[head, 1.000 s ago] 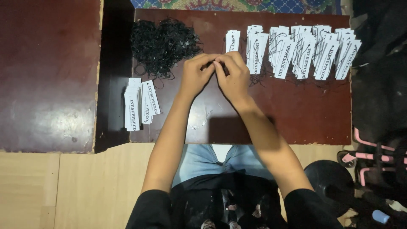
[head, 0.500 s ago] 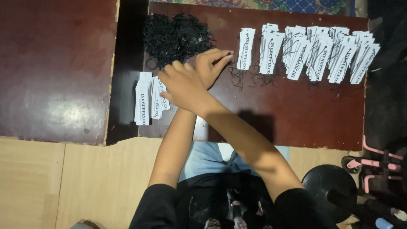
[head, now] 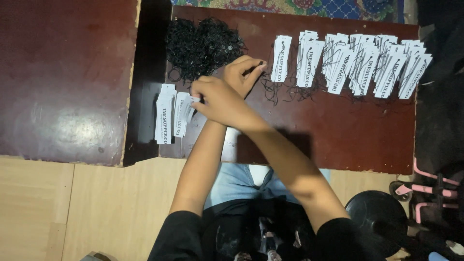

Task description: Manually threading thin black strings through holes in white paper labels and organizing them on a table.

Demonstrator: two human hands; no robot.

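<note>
My arms are crossed over a dark red table (head: 338,135). My right hand (head: 217,99) reaches left and pinches the edge of a white paper tag (head: 194,100) at the top of a small stack of unstrung tags (head: 169,116). Just behind it, my left hand (head: 244,72) has its fingertips pinched together on a thin black string (head: 263,72), between a pile of black string loops (head: 203,46) and a row of strung white tags (head: 353,65).
A second dark red tabletop (head: 63,82) lies to the left across a dark gap. A patterned rug (head: 290,6) shows behind the table. A black round weight (head: 377,217) and pink-framed equipment (head: 430,183) sit on the wooden floor at the right.
My right hand has crossed over my left arm, going from the middle of the table leftward to the small tag stack. The left hand stayed near the string pile.
</note>
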